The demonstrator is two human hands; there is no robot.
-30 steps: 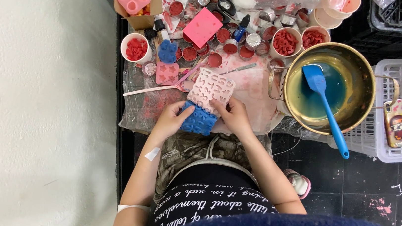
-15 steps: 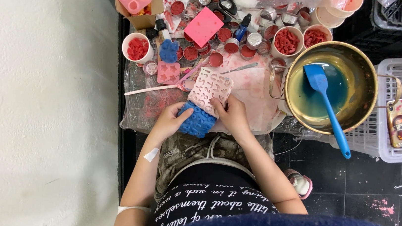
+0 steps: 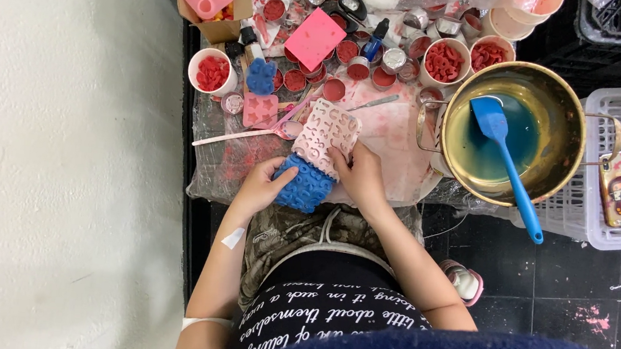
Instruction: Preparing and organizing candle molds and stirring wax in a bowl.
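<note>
A flexible silicone mould (image 3: 322, 139), pale pink with letter-shaped hollows, lies on the plastic-covered work surface (image 3: 395, 133). Its near end is filled with blue (image 3: 301, 189). My left hand (image 3: 261, 187) grips the blue near-left corner. My right hand (image 3: 359, 173) presses on the mould's right edge, fingers curled over it. Both hands hold the same mould, just in front of my lap.
A brass-coloured pot (image 3: 515, 131) with blue liquid and a blue spatula (image 3: 508, 163) stands at the right. Beyond it a white crate (image 3: 592, 204) holds a phone (image 3: 620, 188). Small cups of red pieces (image 3: 212, 72), tins, a pink square (image 3: 314, 39) and other moulds crowd the far side.
The mould has shifted slightly under my hands. My left hand has moved a little further onto the blue end; my right hand stays on the right edge.
</note>
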